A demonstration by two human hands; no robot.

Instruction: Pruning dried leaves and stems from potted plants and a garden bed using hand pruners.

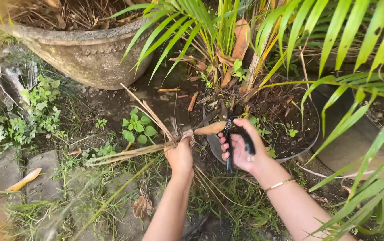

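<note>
At pot rim: left hand (179, 156) fist grips dry palm frond (125, 151) — axis runs left.
Right hand (239, 147): fingers closed on pruning shears (227, 129) — just right of frond base.

Mossy paving stones (44, 178) are lying left of the hands, bearing a fallen yellow leaf (23, 179) and weeds (137, 128).
</note>
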